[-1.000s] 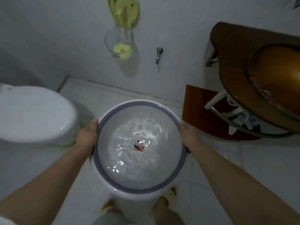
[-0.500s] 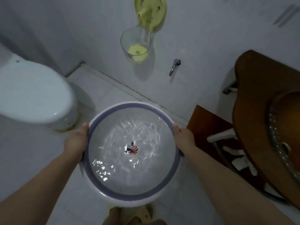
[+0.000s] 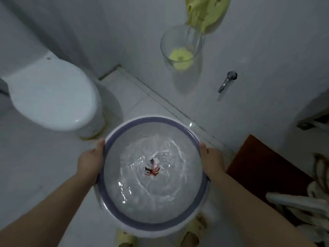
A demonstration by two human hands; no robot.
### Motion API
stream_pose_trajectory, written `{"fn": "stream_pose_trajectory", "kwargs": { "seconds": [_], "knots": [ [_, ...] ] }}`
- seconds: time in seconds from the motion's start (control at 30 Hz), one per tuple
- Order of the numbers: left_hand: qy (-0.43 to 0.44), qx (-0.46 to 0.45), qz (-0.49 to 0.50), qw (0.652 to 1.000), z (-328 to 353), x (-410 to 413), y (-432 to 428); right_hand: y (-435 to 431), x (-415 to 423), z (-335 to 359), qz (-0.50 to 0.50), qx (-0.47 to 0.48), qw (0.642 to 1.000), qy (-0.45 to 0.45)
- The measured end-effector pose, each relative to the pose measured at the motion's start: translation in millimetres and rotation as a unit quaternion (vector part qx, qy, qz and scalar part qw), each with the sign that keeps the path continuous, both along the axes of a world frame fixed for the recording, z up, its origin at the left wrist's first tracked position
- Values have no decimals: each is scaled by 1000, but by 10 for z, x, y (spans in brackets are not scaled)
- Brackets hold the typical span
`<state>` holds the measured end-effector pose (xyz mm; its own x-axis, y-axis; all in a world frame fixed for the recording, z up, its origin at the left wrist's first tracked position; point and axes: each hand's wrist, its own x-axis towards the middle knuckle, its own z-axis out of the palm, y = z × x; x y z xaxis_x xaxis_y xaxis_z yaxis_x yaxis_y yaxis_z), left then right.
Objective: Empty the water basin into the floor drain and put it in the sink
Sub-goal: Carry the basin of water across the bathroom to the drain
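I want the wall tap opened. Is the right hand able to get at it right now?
Probably not. The right hand grips the rim of the water-filled basin, as does the left hand; letting go would likely tip it. Otherwise nothing blocks the way to the tap.

No legible text or labels.

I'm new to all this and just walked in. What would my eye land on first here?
A big round basin with a purple rim, full of rippling water, fills the centre. The left hand and right hand grip it on either side. A white toilet stands at upper left, and a clear cup with something yellow inside hangs on the wall above.
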<state>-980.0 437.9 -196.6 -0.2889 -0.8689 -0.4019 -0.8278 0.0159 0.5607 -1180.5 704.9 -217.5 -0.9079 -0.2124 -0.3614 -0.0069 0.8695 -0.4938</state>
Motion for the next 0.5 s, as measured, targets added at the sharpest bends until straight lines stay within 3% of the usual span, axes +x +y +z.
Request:
{"fn": "stream_pose_trajectory", "kwargs": {
  "seconds": [0.23, 0.5],
  "knots": [
    [-53, -25, -25, 998, -1062, -260, 109, -55, -472, -998, 37, 8, 999, 37],
    [-33, -37, 21, 999, -2233, -541, 173, -185, -896, -2140, 40, -10, 997, 68]
  ]
}}
